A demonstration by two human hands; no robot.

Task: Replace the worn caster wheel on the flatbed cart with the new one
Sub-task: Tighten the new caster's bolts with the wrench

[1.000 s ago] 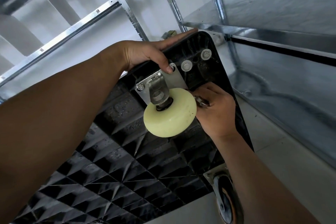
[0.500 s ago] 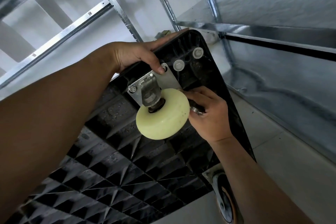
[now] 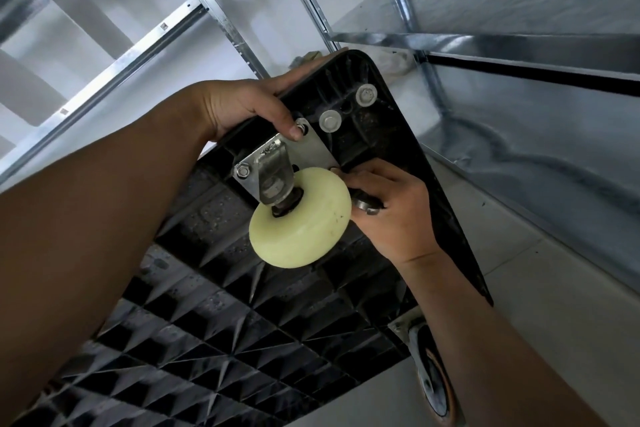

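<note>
The black ribbed flatbed cart deck (image 3: pixel 214 333) stands tipped on edge with its underside facing me. A pale yellow caster wheel (image 3: pixel 304 218) sits in a metal fork on a silver mounting plate (image 3: pixel 311 152) near the deck's top corner. My left hand (image 3: pixel 249 107) grips the deck's top edge, its thumb pressing the plate beside a bolt. My right hand (image 3: pixel 394 211) is curled just right of the wheel and holds a small dark metal tool or socket (image 3: pixel 367 203); its fingertips touch the plate's lower right corner. What the fingertips hold there is hidden.
Two grey bolt heads (image 3: pixel 348 107) sit in the deck's corner above the plate. A dark caster with an orange hub (image 3: pixel 434 381) is at the deck's lower right corner. Galvanised metal shelving (image 3: pixel 519 45) rises behind and to the right. Pale tiled floor (image 3: pixel 571 305) lies at the right.
My right hand has shifted up a little along the wheel's right side toward the plate's corner. The left hand keeps its grip on the deck.
</note>
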